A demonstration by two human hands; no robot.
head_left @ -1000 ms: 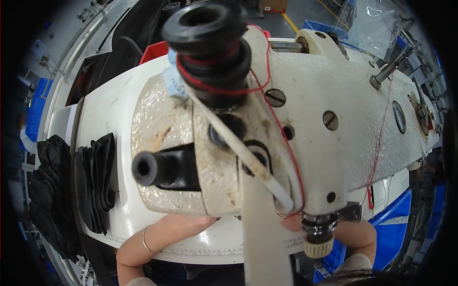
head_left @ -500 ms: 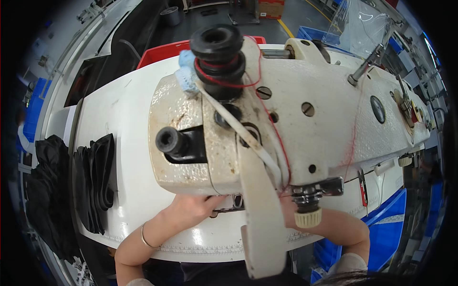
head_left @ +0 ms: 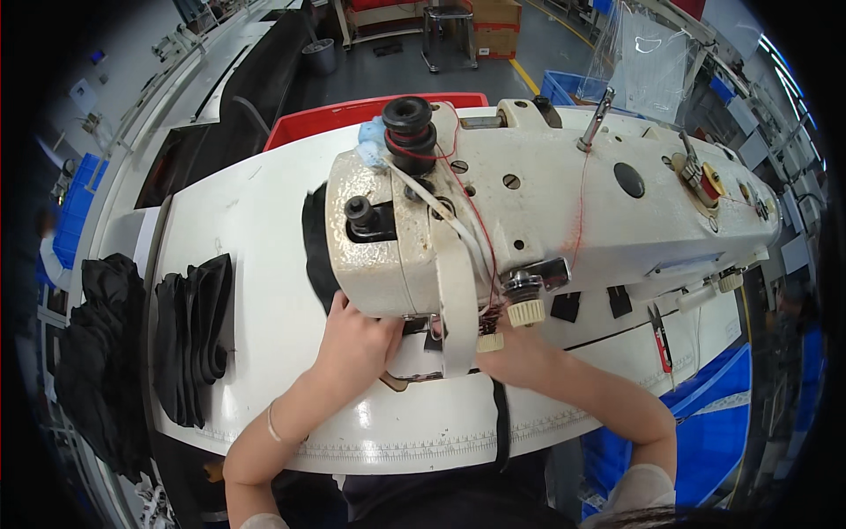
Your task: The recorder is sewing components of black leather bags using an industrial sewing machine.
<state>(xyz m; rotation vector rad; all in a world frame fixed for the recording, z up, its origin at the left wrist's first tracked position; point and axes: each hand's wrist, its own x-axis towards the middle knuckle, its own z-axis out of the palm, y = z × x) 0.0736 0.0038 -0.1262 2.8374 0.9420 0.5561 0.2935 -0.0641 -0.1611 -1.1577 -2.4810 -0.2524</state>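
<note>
- A black cloth piece [head_left: 317,238] is being positioned beneath the head of the white sewing machine [head_left: 555,216]; its far part is being shown on the white table [head_left: 264,256], left of the head, while the remainder is being hidden.
- Its near end is seemingly being touched by the left hand [head_left: 355,348], whose fingers are being bent; whether cloth is being pinched cannot be told.
- The right hand [head_left: 515,355] is being partly covered by the beige tension knob [head_left: 526,313]; its finger opening and any hold cannot be told.
- A narrow black strip [head_left: 502,423] is being draped over the near table edge, below the right hand; whether it belongs to the same cloth is not being shown.
- This piece is being judged as partway through, being placed at the machine rather than laid aside; no seam is being shown.
- The folded black fabric stack [head_left: 189,339] and crumpled black fabric heap [head_left: 101,353] are being touched by neither hand; whether finished or waiting work is being stored there cannot be told.
</note>
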